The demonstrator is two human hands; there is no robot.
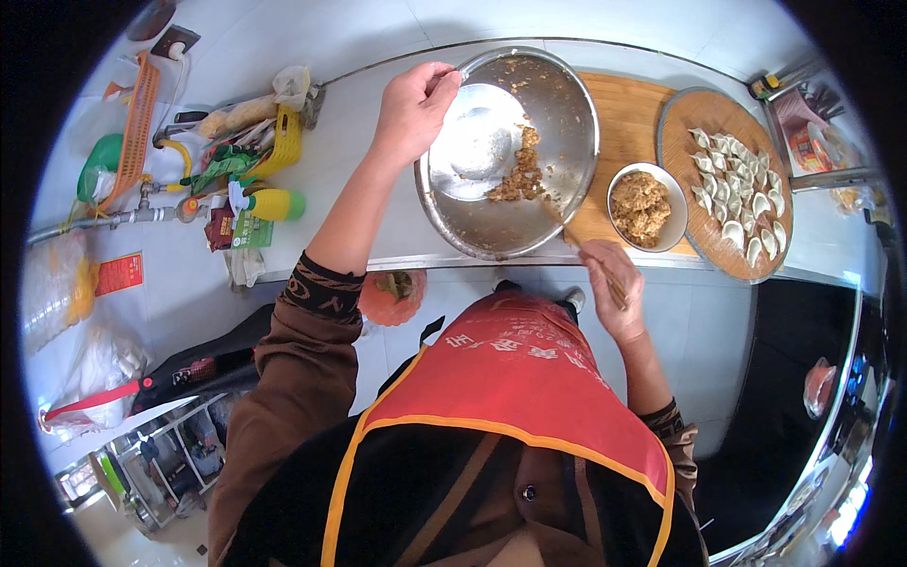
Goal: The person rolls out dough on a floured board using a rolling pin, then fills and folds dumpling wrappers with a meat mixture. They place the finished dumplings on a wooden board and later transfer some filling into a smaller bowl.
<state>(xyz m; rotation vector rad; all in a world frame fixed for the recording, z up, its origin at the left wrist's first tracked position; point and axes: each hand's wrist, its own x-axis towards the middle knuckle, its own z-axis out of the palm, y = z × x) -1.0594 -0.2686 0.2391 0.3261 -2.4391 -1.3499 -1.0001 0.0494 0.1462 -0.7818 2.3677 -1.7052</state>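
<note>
My left hand (419,106) grips the upper left rim of a large steel basin (567,120), which looks tilted. Brown minced filling (523,170) lies in a clump in the basin, with bits stuck to the wall. In my right hand (615,287), near the counter's front edge, is a pair of wooden chopsticks (611,278), their blurred tips at the filling. Right of the basin, a white bowl (682,212) holds more filling. Farther right, shaped dumplings (733,188) rest on a round board (680,142).
A wooden cutting board (623,92) lies under the bowl. At the left of the counter (340,156) are a yellow spray bottle (273,204), a yellow basket (286,138) and packets. Below the counter edge is a pink basin (393,312). A metal rail (836,178) runs at the right.
</note>
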